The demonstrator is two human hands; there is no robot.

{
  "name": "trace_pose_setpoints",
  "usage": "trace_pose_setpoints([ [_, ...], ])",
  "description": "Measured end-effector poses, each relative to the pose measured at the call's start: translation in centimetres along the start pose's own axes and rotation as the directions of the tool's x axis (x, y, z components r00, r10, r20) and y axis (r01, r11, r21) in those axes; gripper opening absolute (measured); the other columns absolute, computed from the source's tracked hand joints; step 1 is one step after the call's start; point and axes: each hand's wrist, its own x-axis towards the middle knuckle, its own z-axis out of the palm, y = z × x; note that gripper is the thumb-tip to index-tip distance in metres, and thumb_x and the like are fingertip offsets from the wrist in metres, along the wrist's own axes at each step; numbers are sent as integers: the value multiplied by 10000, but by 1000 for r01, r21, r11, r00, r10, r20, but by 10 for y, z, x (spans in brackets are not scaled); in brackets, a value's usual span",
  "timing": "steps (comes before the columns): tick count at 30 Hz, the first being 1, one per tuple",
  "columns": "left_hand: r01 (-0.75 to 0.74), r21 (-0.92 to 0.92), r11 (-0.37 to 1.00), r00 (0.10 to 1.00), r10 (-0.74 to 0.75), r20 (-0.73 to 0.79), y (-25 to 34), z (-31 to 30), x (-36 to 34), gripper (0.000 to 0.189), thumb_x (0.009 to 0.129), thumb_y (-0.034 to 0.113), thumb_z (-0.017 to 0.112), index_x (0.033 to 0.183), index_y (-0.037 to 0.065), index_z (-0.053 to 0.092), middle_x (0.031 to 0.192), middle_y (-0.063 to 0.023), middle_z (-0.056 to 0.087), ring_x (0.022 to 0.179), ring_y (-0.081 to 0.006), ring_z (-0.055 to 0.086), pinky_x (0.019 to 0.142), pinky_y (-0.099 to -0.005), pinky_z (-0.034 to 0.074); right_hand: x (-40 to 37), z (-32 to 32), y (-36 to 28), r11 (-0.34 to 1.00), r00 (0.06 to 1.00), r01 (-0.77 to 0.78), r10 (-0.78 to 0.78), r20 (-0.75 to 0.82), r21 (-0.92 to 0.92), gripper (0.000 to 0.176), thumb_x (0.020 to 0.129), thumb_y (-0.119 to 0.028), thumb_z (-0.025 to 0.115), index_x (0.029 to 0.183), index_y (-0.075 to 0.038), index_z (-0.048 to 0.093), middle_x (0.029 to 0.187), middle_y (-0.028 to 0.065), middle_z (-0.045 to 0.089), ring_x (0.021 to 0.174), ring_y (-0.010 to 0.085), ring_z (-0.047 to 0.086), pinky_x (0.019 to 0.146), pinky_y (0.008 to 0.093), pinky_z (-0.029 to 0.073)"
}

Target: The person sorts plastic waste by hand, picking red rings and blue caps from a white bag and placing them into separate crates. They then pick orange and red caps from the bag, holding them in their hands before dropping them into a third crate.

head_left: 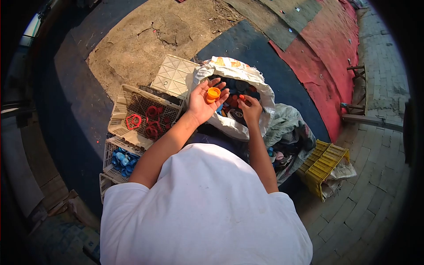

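My left hand (199,107) is turned palm up over the white woven sack (264,84), fingers partly spread. An orange plastic cap (213,94) rests in it, against the fingers. On the other side of the sack's mouth, my right hand (252,110) pinches a small red-orange cap (241,97) between thumb and fingertips. Below the hands, the sack holds a mix of dark, blue and red plastic caps and pieces. Part of these contents is hidden by my hands.
At left stand a beige crate (118,115) with red plastic rings and another crate with blue caps (125,161). A pale upturned crate (174,73) lies behind. To the right are an open grey-green bag (289,121) of mixed pieces and a yellow crate (324,165).
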Motion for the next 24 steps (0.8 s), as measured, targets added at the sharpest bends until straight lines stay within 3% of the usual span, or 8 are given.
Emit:
trace_pose_setpoints([
  [2,15,1,1000,1000,-15,-4,-3,-1,2,388,1053,320,453,1268,37,606,1272,-172,632,1198,-336,592,1081,-463,470,-1,-11,-11,986,996,-89,92,-16,142,306,783,-114,850,1045,13,756,895,79,706,790,164,720,708,286,565],
  [3,23,2,1000,1000,-23,-6,-4,-1,2,389,1053,320,452,1268,35,605,1271,-174,632,1198,-336,592,1080,-464,470,-1,-16,-16,966,991,-134,132,23,220,315,824,-166,853,1074,0,757,1027,64,721,809,113,697,697,258,568],
  [6,38,21,999,999,-38,-10,-5,-1,6,398,1052,326,450,1273,30,599,1265,-177,633,1198,-338,591,1084,-465,467,-3,-34,-37,853,952,-305,265,152,423,317,862,-158,821,1134,-25,728,1099,73,722,866,129,705,741,253,559],
  [9,49,41,998,999,-48,-13,-7,3,8,413,1050,340,451,1280,28,593,1264,-177,633,1198,-338,591,1092,-468,462,-8,-42,-61,489,922,-378,279,269,786,285,895,-83,771,1165,-32,695,1147,105,715,927,165,711,748,259,541],
  [12,60,55,997,998,-59,-23,-13,8,10,435,1043,371,458,1280,31,591,1253,-170,638,1183,-328,602,1089,-457,464,-15,-49,-89,408,926,-372,217,307,834,287,928,-64,723,1204,-32,656,1131,108,718,997,172,695,819,292,539],
  [16,113,72,991,993,-109,-53,-20,19,11,437,1036,393,461,1272,51,598,1220,-141,658,1133,-275,634,1007,-403,523,-22,-41,-116,328,949,-313,141,282,891,274,930,-73,725,1190,-27,650,1117,113,717,979,172,698,815,299,546],
  [24,154,130,979,986,-143,-90,-25,26,13,379,1019,420,485,1231,145,635,1211,-65,662,1099,-192,639,924,-349,541,-25,-21,-129,445,973,-230,91,212,865,265,932,-68,723,1181,-33,641,1095,116,725,1006,171,701,746,264,541],
])
